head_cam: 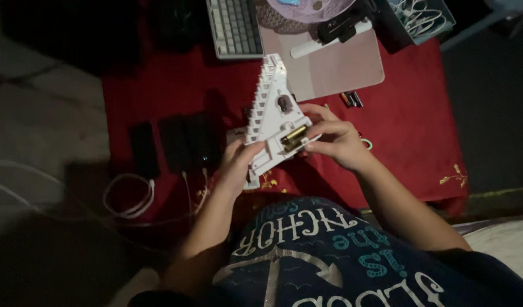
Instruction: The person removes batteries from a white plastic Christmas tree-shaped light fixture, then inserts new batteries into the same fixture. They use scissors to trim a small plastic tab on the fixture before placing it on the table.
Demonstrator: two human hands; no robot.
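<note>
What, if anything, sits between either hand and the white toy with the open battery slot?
Nothing visible. The left hand grips the white toy's lower edge, and the right hand touches it beside the batteries in the open slot.

The toy piano is white, and it has a shiny gold battery in its back. The cloth under it is bright red with a small gold leaf pattern near one corner. A keyboard at the top has pale grey keys. Next to it lies a pale pink mat. The round thing above the mat looks light purple, but it is too dim to be sure. The cable on the left is white. The person's shirt is dark blue with white and light blue letters.
</note>
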